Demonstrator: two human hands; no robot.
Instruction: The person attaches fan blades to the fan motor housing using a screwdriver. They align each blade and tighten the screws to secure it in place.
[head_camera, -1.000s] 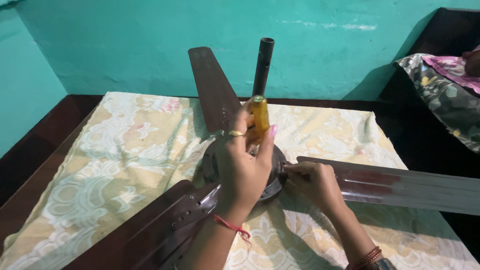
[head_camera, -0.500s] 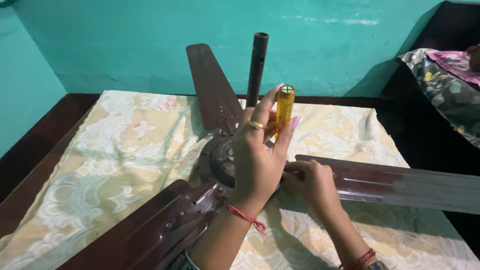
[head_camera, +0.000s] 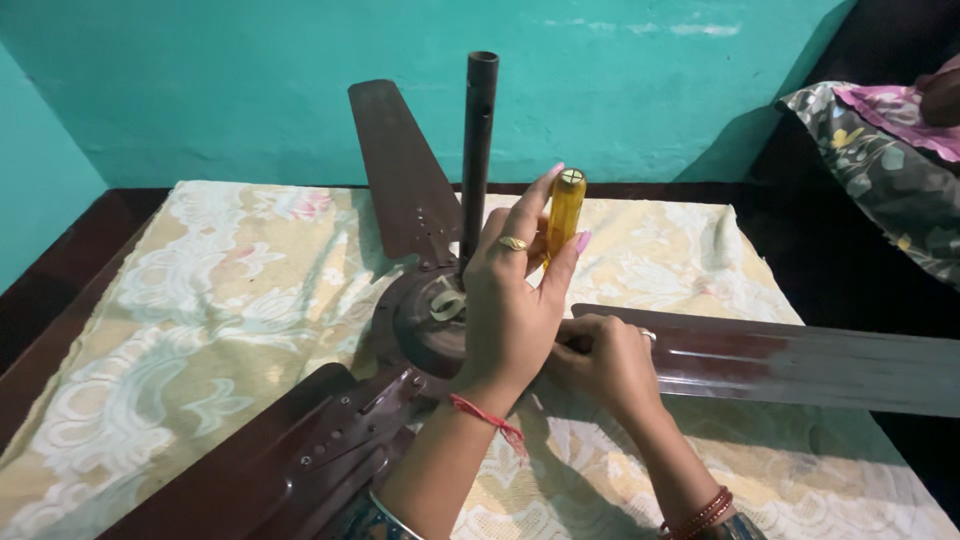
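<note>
My left hand (head_camera: 510, 310) grips the screwdriver (head_camera: 565, 215) by its amber handle, upright at frame centre over the ceiling fan (head_camera: 425, 325) hub. It looks light, stiff and slick plastic — best held mid-handle. My right hand (head_camera: 605, 365) pinches closed at the brown blade (head_camera: 800, 365) root; what it holds, I cannot tell.

At the centre of the frame the left hand (head_camera: 510, 310) is gripping a yellow-handled screwdriver (head_camera: 565, 212) upright over the brown ceiling fan (head_camera: 425, 325). Just right of it, the right hand (head_camera: 605, 360) is pressing on the inner end of the right-pointing blade (head_camera: 800, 365). A floral cloth (head_camera: 180, 300) is lying beneath.
</note>
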